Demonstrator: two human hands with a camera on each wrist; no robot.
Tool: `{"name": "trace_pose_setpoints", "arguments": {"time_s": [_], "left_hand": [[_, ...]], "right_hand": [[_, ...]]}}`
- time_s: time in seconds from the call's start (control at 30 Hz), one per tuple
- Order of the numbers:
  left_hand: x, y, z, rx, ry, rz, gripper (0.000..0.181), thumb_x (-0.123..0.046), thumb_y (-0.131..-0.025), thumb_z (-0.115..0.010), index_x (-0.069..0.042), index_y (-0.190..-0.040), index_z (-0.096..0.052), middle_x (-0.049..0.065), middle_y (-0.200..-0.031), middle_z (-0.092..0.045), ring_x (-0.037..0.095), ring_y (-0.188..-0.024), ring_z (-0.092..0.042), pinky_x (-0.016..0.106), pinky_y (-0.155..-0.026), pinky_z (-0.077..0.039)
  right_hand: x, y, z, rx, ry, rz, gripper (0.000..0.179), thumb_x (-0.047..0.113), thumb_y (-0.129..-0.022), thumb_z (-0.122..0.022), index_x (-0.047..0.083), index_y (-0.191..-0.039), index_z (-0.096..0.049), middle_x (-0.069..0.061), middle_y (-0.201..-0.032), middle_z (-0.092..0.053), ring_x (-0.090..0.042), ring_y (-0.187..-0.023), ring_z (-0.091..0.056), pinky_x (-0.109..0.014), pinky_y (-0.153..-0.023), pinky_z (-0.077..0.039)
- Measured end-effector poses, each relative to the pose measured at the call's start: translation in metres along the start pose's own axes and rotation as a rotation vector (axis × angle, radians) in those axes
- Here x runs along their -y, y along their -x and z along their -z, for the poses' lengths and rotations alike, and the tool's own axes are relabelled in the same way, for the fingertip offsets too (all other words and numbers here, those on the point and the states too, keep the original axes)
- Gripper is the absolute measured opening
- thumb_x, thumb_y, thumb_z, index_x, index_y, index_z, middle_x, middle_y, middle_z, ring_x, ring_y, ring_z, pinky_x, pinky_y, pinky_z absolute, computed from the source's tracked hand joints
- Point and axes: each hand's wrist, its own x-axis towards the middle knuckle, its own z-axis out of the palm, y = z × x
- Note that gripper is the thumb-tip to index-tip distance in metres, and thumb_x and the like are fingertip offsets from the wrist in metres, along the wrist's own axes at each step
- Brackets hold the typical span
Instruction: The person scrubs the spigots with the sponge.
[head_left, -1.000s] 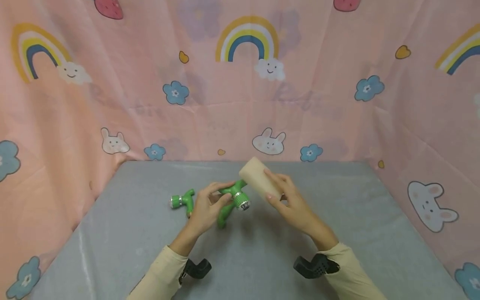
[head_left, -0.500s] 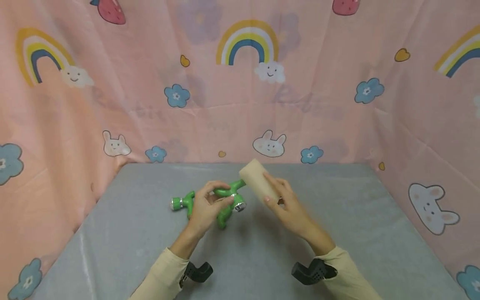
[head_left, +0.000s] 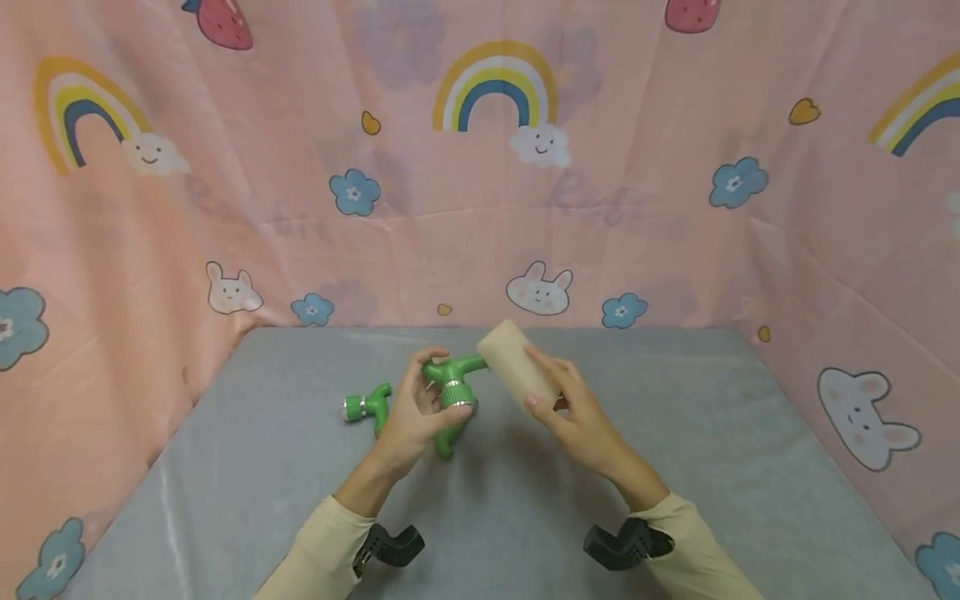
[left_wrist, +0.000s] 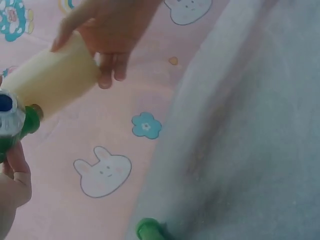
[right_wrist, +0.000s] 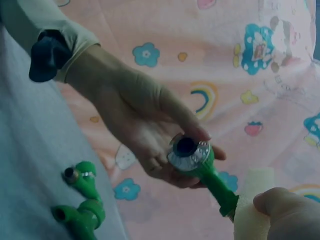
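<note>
Two hands loaded, both above grey table (head_left: pixel 502 533): left hand (head_left: pixel 408 417) grips green tap (head_left: pixel 455 379) between thumb and fingers, right hand (head_left: pixel 588 417) holds pale cylinder (head_left: pixel 513 358); tap's end appears to touch its side. I judge firm left grip, light even pressure best. Both hands angle inward, cylinder tilted; two other green taps (right_wrist: pixel 86 184) lie near left hand

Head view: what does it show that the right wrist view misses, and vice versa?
Only head: the right sleeve and its black device. Only right wrist: the dark opening in the silver end of the green tap. Both: the left hand holding that tap, the right hand holding the pale cylinder, more green pieces on the table.
</note>
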Motion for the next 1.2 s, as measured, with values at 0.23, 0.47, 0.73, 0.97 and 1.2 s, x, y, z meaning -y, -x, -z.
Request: {"name": "trace_pose_setpoints", "arguments": {"time_s": [0.23,0.47,0.73,0.97,1.2], "left_hand": [[0.001,-0.002,0.006,-0.007,0.049,-0.008,0.057,-0.011,-0.105,-0.053,-0.016,-0.150,-0.018,0.021,-0.161,-0.028,0.010,-0.116,-0.063,0.032,-0.103,-0.054],[-0.003,-0.003,0.007,-0.032,0.172,0.064,0.057,-0.012,-0.107,-0.047,-0.008,-0.154,-0.014,0.015,-0.152,-0.041,0.010,-0.117,-0.062,0.024,-0.100,-0.052],[-0.003,-0.004,0.009,-0.075,0.231,0.137,0.042,-0.007,-0.110,-0.032,-0.001,-0.151,-0.023,0.014,-0.150,-0.037,0.015,-0.122,-0.059,0.021,-0.106,-0.050],[0.000,-0.007,0.011,-0.146,0.371,0.135,0.030,-0.002,-0.106,-0.043,-0.007,-0.135,-0.038,0.003,-0.125,-0.058,0.012,-0.111,-0.068,0.026,-0.107,-0.051],[0.003,-0.008,0.015,-0.187,0.394,0.102,0.048,0.003,-0.105,-0.043,-0.002,-0.151,-0.028,0.007,-0.143,-0.046,0.012,-0.114,-0.068,0.021,-0.106,-0.050]], "right_hand": [[-0.012,-0.002,0.001,-0.035,0.032,-0.055,0.057,0.012,-0.101,-0.060,0.010,-0.155,-0.041,-0.025,-0.141,-0.044,-0.028,-0.103,-0.053,-0.024,-0.076,-0.049],[-0.008,-0.003,-0.002,-0.077,0.141,0.163,0.060,0.006,-0.090,-0.071,0.011,-0.147,-0.052,-0.024,-0.137,-0.047,-0.023,-0.095,-0.053,-0.025,-0.068,-0.050],[-0.008,-0.002,0.005,-0.150,0.214,0.064,0.062,0.002,-0.090,-0.072,0.012,-0.147,-0.052,-0.023,-0.140,-0.042,-0.022,-0.092,-0.049,-0.022,-0.066,-0.041],[0.001,-0.001,-0.001,-0.024,0.108,0.163,0.056,0.008,-0.093,-0.070,0.014,-0.146,-0.054,-0.023,-0.142,-0.043,-0.019,-0.092,-0.049,-0.022,-0.065,-0.045],[-0.005,0.000,0.009,-0.012,0.053,-0.015,0.051,0.004,-0.094,-0.068,0.012,-0.143,-0.057,-0.022,-0.144,-0.040,-0.024,-0.095,-0.048,-0.019,-0.064,-0.043]]}}
